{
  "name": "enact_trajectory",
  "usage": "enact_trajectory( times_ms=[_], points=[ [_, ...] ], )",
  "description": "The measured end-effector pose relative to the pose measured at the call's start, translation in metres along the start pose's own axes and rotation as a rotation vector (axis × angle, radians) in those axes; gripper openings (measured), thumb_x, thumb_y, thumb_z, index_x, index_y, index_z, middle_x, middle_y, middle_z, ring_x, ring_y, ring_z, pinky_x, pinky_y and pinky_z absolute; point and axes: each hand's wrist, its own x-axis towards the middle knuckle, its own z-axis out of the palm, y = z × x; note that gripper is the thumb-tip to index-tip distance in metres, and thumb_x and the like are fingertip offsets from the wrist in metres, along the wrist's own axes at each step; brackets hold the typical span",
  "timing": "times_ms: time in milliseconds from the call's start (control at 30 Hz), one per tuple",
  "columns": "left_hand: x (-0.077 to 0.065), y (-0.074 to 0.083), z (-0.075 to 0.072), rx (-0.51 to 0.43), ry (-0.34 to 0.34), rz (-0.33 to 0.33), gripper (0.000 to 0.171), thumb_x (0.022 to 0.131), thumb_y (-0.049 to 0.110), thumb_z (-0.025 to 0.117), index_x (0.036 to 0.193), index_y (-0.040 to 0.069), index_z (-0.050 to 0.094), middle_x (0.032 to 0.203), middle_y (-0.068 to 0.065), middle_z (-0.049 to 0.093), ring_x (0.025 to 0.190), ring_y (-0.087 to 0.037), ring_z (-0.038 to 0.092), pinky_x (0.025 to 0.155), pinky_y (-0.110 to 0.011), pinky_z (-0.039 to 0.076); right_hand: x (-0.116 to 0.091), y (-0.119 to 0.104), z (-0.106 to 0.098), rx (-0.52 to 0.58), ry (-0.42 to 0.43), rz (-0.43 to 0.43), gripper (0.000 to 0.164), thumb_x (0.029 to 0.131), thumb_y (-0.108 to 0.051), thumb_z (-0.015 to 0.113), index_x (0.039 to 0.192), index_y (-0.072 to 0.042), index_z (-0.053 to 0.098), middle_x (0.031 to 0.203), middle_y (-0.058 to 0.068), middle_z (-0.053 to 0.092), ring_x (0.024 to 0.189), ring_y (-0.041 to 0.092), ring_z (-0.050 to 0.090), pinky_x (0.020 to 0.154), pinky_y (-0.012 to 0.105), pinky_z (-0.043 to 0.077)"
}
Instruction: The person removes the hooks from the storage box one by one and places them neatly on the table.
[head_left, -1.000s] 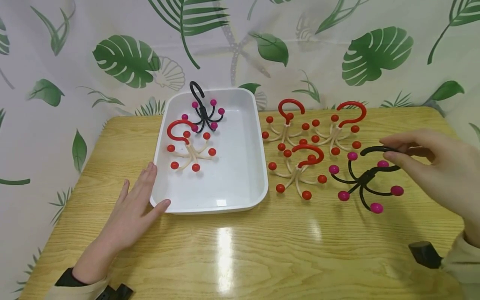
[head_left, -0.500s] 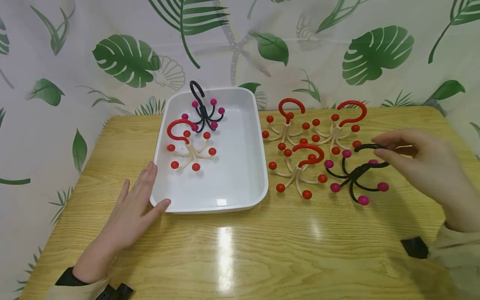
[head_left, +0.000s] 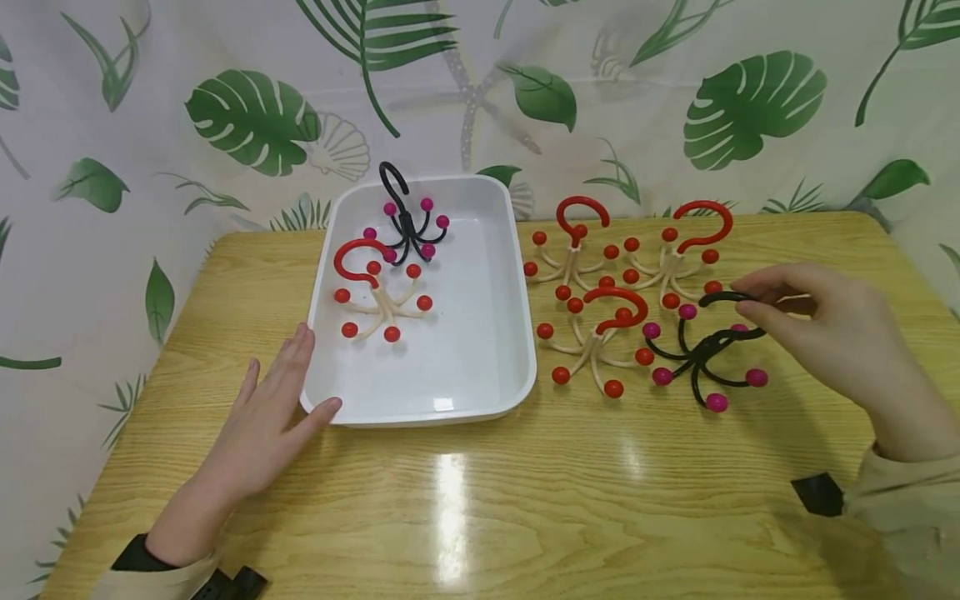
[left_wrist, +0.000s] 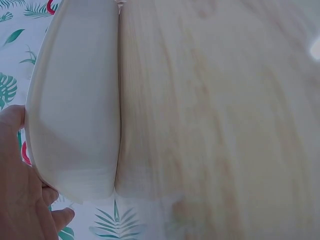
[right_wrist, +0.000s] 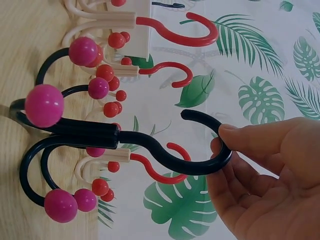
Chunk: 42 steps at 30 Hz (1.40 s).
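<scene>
My right hand (head_left: 821,337) pinches the curved top of a black hook hanger (head_left: 702,354) between thumb and fingers. Several arms with pink ball tips spread from the hanger's stem, low over the table's right side; whether they bear on the wood I cannot tell. In the right wrist view the black hook (right_wrist: 185,166) runs between the thumb and fingertips. My left hand (head_left: 262,421) lies with straight fingers against the left side of a white tray (head_left: 465,358), thumb over its front corner. Inside the tray stand a black hanger (head_left: 407,223) and a cream-and-red hanger (head_left: 382,307).
Right of the tray stand three cream hangers with red hooks: one at the back (head_left: 572,262), a back-right hanger (head_left: 670,268) and a front hanger (head_left: 595,350). The front one is close to the held hanger. A leaf-print cloth (head_left: 622,108) hangs behind the wooden table (head_left: 555,500).
My right hand has moved left with the black hanger, bringing it nearer the cream-and-red ones, and slowed lately. The left hand and tray have stayed put.
</scene>
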Motion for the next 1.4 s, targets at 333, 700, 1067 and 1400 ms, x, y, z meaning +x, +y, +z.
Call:
enact_trajectory(
  times_ms=[333, 700, 1067, 1400],
  points=[
    [0.000, -0.001, 0.000, -0.001, 0.001, 0.002, 0.083, 0.097, 0.048, 0.048, 0.154, 0.013, 0.000, 0.160, -0.002, 0.002, 0.145, -0.028, 0.009, 0.113, -0.056, -0.002, 0.001, 0.002, 0.000, -0.020, 0.001, -0.015, 0.022, 0.088, -0.013, 0.069, 0.108, -0.004, 0.067, 0.098, 0.017, 0.066, 0.073, -0.019, 0.044, 0.061, 0.002, 0.035],
    [0.000, -0.002, 0.001, -0.004, 0.013, 0.011, 0.083, 0.097, 0.047, 0.049, 0.154, 0.013, 0.000, 0.160, -0.003, 0.003, 0.144, -0.030, 0.011, 0.112, -0.057, -0.001, 0.000, -0.001, 0.001, -0.022, 0.012, -0.019, 0.029, 0.087, -0.018, 0.071, 0.111, -0.003, 0.065, 0.102, 0.016, 0.065, 0.078, -0.014, 0.044, 0.068, 0.002, 0.033],
    [0.000, 0.000, 0.000, 0.000, -0.001, 0.000, 0.083, 0.096, 0.048, 0.048, 0.154, 0.013, -0.001, 0.160, -0.003, 0.002, 0.145, -0.029, 0.009, 0.112, -0.056, -0.002, -0.001, -0.026, -0.001, -0.039, 0.088, -0.026, 0.031, 0.091, -0.024, 0.067, 0.115, -0.004, 0.065, 0.104, 0.014, 0.062, 0.092, 0.028, 0.057, 0.068, 0.029, 0.033],
    [0.001, 0.000, 0.000, -0.006, -0.007, -0.002, 0.084, 0.096, 0.048, 0.048, 0.154, 0.013, -0.001, 0.160, -0.004, 0.002, 0.145, -0.030, 0.009, 0.112, -0.055, -0.005, 0.011, -0.059, 0.003, 0.026, 0.125, -0.120, 0.025, 0.086, -0.016, 0.073, 0.109, -0.007, 0.069, 0.097, 0.009, 0.064, 0.086, 0.005, 0.052, 0.070, 0.020, 0.036]
  ],
)
